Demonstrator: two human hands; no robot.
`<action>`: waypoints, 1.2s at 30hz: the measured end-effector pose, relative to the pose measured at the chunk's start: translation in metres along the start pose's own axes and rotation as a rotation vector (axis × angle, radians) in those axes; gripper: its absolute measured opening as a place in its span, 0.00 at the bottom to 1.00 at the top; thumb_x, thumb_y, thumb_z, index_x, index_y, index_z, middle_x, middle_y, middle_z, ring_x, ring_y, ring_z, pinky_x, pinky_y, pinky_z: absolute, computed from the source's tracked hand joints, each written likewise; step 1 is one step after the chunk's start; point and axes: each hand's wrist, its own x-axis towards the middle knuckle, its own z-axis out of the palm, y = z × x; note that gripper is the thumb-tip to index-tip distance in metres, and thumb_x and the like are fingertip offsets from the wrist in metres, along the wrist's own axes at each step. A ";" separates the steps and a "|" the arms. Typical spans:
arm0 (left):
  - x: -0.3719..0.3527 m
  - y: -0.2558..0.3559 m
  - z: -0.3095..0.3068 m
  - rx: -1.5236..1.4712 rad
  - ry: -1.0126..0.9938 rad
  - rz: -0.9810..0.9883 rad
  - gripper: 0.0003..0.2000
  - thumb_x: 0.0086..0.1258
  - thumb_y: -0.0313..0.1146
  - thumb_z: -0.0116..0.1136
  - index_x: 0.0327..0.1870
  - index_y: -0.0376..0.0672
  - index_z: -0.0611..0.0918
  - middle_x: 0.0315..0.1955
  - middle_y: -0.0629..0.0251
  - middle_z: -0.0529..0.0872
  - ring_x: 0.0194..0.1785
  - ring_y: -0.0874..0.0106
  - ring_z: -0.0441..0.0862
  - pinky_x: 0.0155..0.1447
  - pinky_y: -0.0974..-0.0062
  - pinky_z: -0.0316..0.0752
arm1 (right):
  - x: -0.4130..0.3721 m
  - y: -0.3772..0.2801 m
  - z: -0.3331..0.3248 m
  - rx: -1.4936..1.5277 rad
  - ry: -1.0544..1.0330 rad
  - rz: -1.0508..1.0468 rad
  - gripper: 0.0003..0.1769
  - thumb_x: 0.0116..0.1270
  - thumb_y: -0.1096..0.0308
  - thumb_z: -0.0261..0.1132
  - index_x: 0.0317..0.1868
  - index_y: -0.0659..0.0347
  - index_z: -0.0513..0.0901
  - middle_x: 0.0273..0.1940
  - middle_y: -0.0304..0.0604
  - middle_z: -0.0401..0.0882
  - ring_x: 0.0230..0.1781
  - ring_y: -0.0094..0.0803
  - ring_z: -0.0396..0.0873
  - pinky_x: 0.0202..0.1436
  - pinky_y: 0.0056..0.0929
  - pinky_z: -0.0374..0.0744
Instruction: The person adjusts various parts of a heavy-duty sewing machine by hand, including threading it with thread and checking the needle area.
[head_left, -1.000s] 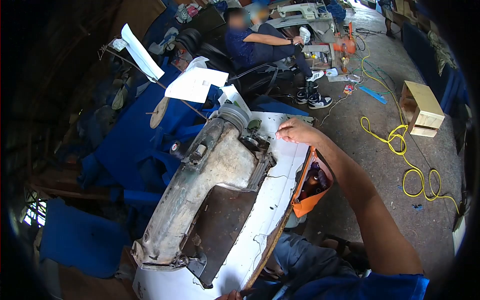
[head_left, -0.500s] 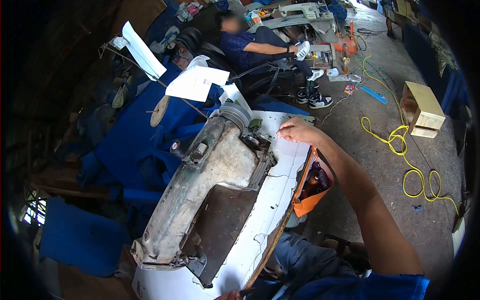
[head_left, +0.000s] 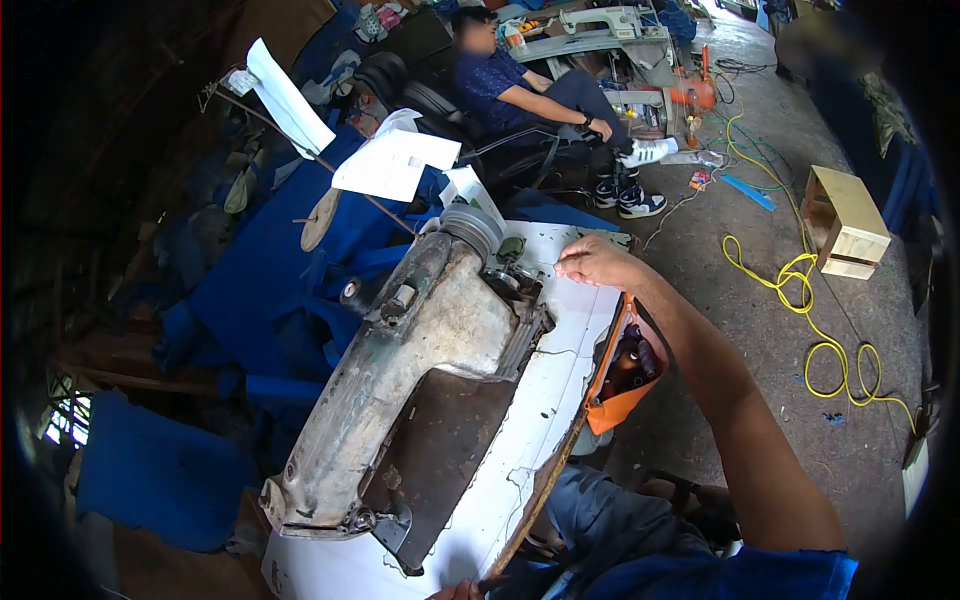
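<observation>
Worn grey-white metal with dark patches covers a sewing machine (head_left: 455, 315), placed on a white tabletop (head_left: 565, 375) in front of the wearer. Beside its wheel end, the right hand (head_left: 598, 262) is over the tabletop, fingers drawn narrowly together; whether they pinch anything small cannot be told. The left hand (head_left: 458, 590), cut off by the bottom edge of the view, is at the tabletop's near end; its finger state cannot be told. An orange pouch (head_left: 625, 402) with dark contents is at the tabletop's side. Beyond are white papers (head_left: 397, 165), a seated person (head_left: 500, 92), a wooden box (head_left: 848, 222) and yellow cord (head_left: 815, 345) on the floor.
</observation>
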 end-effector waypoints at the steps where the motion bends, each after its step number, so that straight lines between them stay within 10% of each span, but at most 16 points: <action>1: 0.001 0.001 0.000 -0.004 0.008 -0.002 0.07 0.73 0.34 0.62 0.44 0.43 0.88 0.36 0.61 0.87 0.37 0.60 0.84 0.45 0.60 0.76 | 0.000 0.000 0.000 0.000 0.001 0.002 0.09 0.71 0.66 0.69 0.37 0.64 0.88 0.21 0.32 0.76 0.19 0.17 0.67 0.22 0.22 0.65; 5: -0.001 -0.002 0.001 0.009 0.036 0.019 0.07 0.73 0.34 0.61 0.44 0.43 0.88 0.36 0.62 0.87 0.38 0.60 0.84 0.45 0.60 0.76 | 0.001 0.001 0.000 0.016 -0.004 0.007 0.09 0.71 0.66 0.69 0.37 0.64 0.88 0.21 0.32 0.76 0.19 0.17 0.67 0.22 0.22 0.65; 8: -0.099 -0.064 0.047 -0.522 -0.140 -0.560 0.07 0.72 0.34 0.62 0.44 0.42 0.88 0.37 0.60 0.88 0.38 0.59 0.84 0.44 0.60 0.77 | 0.008 0.004 0.000 0.032 0.010 0.030 0.09 0.71 0.66 0.69 0.37 0.65 0.87 0.21 0.33 0.76 0.18 0.18 0.68 0.20 0.22 0.65; 11: 0.001 -0.003 0.001 -0.034 0.016 0.042 0.07 0.72 0.33 0.63 0.43 0.41 0.88 0.39 0.57 0.89 0.37 0.58 0.84 0.42 0.58 0.77 | 0.019 0.004 0.003 0.006 -0.038 0.036 0.10 0.71 0.66 0.69 0.37 0.66 0.87 0.21 0.34 0.76 0.18 0.18 0.69 0.18 0.22 0.65; 26: -0.002 -0.012 0.007 0.154 0.032 0.203 0.05 0.73 0.29 0.61 0.42 0.40 0.87 0.43 0.54 0.90 0.32 0.62 0.84 0.35 0.63 0.76 | 0.037 0.000 0.025 0.092 -0.021 0.025 0.15 0.78 0.59 0.62 0.38 0.62 0.82 0.25 0.32 0.76 0.16 0.17 0.68 0.15 0.21 0.66; 36: -0.023 -0.021 0.004 0.086 -0.004 0.033 0.22 0.87 0.40 0.36 0.49 0.37 0.86 0.47 0.56 0.89 0.36 0.60 0.84 0.42 0.60 0.79 | 0.061 -0.004 0.024 0.132 -0.028 0.089 0.16 0.73 0.56 0.70 0.40 0.62 0.84 0.26 0.30 0.73 0.17 0.14 0.65 0.15 0.18 0.61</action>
